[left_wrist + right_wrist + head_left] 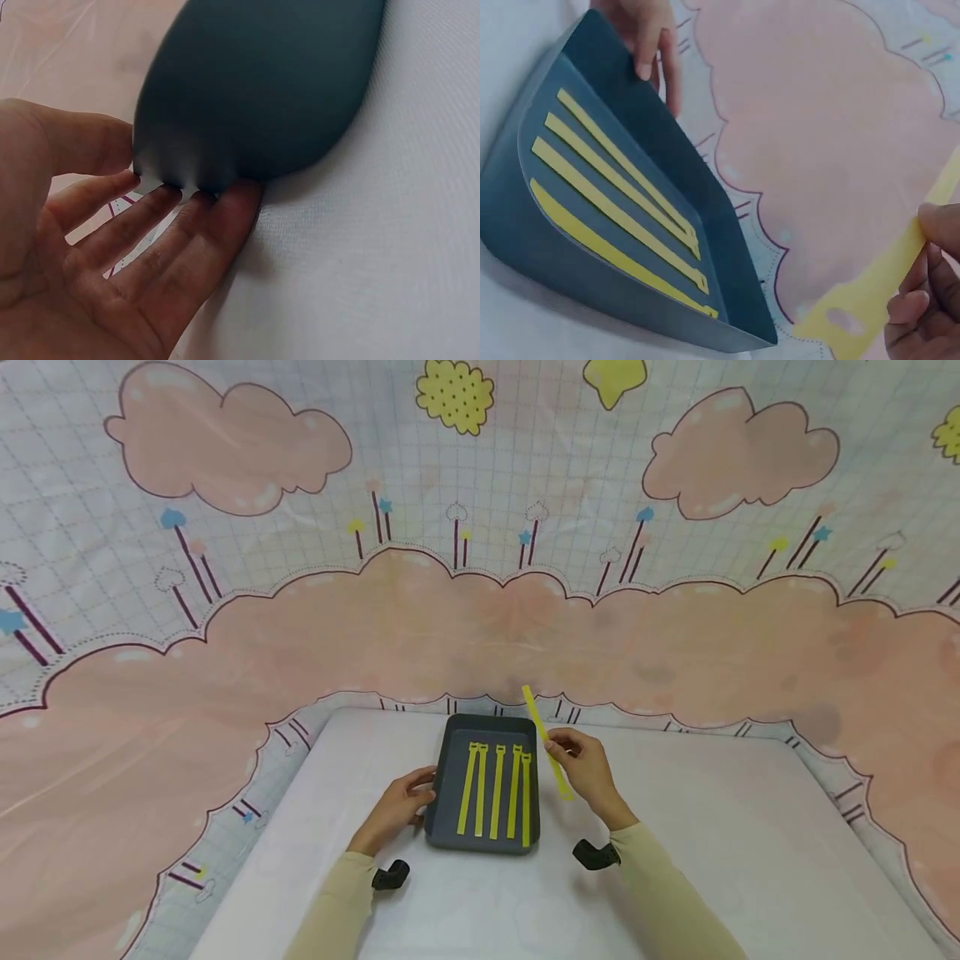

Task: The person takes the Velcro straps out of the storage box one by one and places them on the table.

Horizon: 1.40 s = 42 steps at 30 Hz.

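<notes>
A dark grey tray (444,793) lies on the white table with several yellow cable straps (497,793) side by side on its bottom. The left hand (399,802) grips the tray's left side; in the left wrist view its fingers (161,217) press the outer wall while the thumb reaches over the rim. Off the tray's right edge, the right hand (588,770) pinches one more yellow cable strap (558,772) near its middle between thumb and fingers. In the right wrist view, the slotted wide end of this held strap (870,300) points down and left.
The white table (712,827) extends around the tray on both sides. Behind it hangs a backdrop (637,652) printed with pink clouds. Black wrist devices (596,855) sit at both sleeve cuffs.
</notes>
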### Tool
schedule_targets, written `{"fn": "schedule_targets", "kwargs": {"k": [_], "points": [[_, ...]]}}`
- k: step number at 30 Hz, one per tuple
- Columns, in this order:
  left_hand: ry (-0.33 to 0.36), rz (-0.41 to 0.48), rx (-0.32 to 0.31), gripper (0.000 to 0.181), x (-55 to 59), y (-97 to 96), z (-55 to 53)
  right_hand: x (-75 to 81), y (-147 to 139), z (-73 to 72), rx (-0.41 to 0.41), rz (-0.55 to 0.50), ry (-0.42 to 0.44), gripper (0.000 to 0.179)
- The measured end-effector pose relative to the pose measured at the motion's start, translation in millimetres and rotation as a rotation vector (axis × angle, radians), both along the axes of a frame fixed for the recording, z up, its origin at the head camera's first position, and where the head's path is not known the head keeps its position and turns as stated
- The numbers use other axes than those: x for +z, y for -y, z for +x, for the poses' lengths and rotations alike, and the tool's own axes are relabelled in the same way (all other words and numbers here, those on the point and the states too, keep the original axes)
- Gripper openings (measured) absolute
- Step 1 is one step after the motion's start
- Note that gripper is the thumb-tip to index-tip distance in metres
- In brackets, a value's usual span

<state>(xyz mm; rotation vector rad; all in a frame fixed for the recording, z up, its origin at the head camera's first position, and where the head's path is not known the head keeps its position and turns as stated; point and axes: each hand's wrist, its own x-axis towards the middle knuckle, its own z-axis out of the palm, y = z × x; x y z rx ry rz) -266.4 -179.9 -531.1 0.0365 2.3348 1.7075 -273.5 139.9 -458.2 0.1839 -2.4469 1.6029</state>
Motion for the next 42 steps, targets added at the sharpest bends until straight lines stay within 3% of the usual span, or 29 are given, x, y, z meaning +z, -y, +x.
{"fn": "schedule_targets", "kwargs": {"k": [4, 9, 21, 31, 42], "points": [[0.005, -0.004, 0.008, 0.052, 1.6, -0.5, 1.0, -2.9, -6, -1.3, -0.034, -0.123, 0.117, 0.018], [0.024, -0.018, 0.019, 0.051, 1.5, -0.3, 2.4, -10.0, -12, -0.9, -0.058, -0.205, 0.216, 0.02], [0.016, -0.008, 0.028, 0.051, 2.5, -2.7, 0.5, -28.7, -27, -6.0, -0.077, -0.229, 0.332, 0.026], [0.024, 0.01, 0.029, 0.051, 1.5, -2.7, 0.2, -43.8, -31, -10.8, -0.01, -0.3, 0.458, 0.025], [0.049, 0.019, 0.026, 0.051, 1.5, 0.3, -1.7, -60.8, -19, -24.1, -0.042, -0.168, 0.481, 0.023]]}}
